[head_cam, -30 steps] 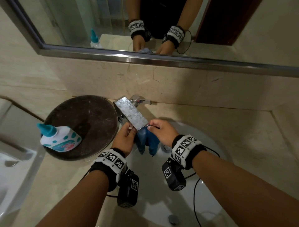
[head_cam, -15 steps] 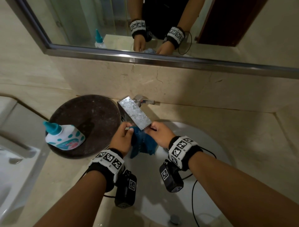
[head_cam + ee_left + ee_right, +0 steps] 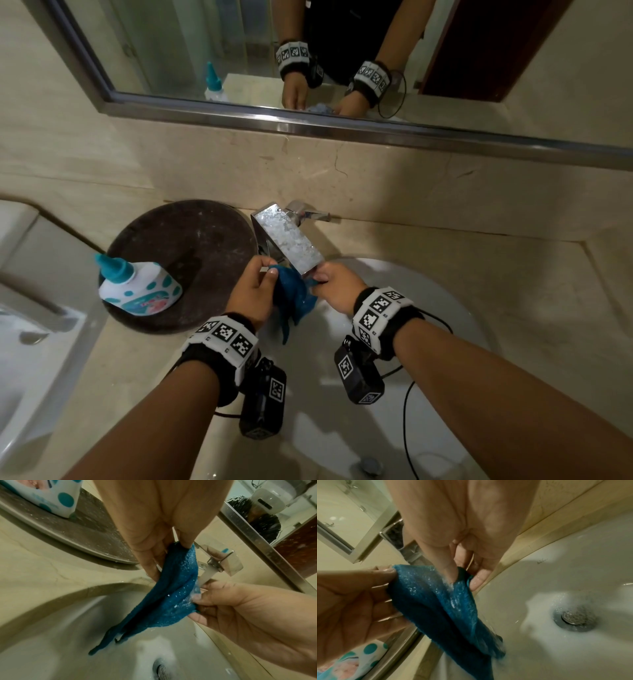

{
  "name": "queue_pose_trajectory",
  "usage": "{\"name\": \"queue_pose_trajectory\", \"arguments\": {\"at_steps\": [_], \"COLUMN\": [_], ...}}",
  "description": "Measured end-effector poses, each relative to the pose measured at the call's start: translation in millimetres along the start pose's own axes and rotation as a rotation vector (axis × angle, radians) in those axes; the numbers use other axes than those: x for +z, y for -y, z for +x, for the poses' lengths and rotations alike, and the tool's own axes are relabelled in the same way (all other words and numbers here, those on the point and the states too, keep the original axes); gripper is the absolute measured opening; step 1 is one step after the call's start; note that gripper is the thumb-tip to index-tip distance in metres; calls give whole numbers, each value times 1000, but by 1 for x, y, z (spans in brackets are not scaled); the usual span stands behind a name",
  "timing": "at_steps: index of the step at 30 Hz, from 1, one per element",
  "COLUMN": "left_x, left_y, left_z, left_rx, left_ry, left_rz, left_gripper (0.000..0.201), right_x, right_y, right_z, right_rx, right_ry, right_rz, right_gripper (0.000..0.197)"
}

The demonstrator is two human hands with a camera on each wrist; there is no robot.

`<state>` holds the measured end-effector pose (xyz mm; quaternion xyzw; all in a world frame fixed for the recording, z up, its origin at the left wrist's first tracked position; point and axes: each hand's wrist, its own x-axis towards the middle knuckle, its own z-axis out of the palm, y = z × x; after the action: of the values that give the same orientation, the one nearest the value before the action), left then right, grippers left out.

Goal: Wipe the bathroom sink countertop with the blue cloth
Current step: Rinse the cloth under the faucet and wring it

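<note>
I see both my hands held over a white sink basin (image 3: 445,308), just under the end of a flat, square chrome faucet (image 3: 291,240). Between them hangs the blue cloth (image 3: 294,301), wet and glistening, its top edge stretched from one hand to the other and its lower folds drooping toward the basin.

My left hand (image 3: 251,298) pinches the cloth's left upper corner: in the left wrist view the thumb and the fingers (image 3: 149,563) are closed on the fabric, which runs down from the fingertips. My right hand (image 3: 337,286) pinches the opposite corner; in the right wrist view the thumb presses the cloth from the front and a curled fingertip (image 3: 479,580) shows just behind it. Neither hand is spread wide; both are closed only enough to grip the fabric's edge.

Water runs from the faucet onto the cloth beside my right thumb, and foamy water gathers around the metal drain (image 3: 573,619).

On the beige stone countertop (image 3: 513,267), left of the faucet, lies a dark round tray (image 3: 191,246). A white bottle with teal dots and a teal cap (image 3: 137,284) rests on it. A mirror (image 3: 239,51) above reflects both wrists.
</note>
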<state>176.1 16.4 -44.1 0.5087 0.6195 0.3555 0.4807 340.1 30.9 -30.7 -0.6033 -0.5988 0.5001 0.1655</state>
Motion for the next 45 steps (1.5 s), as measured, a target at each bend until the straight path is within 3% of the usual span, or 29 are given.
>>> {"name": "queue_pose_trajectory", "arguments": {"at_steps": [8, 11, 24, 34, 42, 45], "left_x": [-1, -1, 12, 25, 30, 30], "left_y": [1, 0, -2, -5, -3, -3], "left_z": [1, 0, 3, 6, 7, 7], "left_rx": [1, -2, -13, -91, -104, -98], "left_ry": [-3, 3, -11, 54, 45, 17], "left_rz": [5, -5, 0, -63, 22, 28], "left_gripper": [29, 17, 23, 25, 6, 26], "right_x": [-5, -6, -14, -22, -26, -27], "right_y": [1, 1, -7, -8, -11, -12], "right_z": [1, -1, 1, -6, 0, -1], "right_rx": [26, 25, -31, -70, -104, -117], "right_ry": [-52, -78, -130, -128, -97, -91], "right_rz": [13, 95, 166, 215, 164, 166], "right_gripper": [11, 19, 15, 30, 26, 28]}}
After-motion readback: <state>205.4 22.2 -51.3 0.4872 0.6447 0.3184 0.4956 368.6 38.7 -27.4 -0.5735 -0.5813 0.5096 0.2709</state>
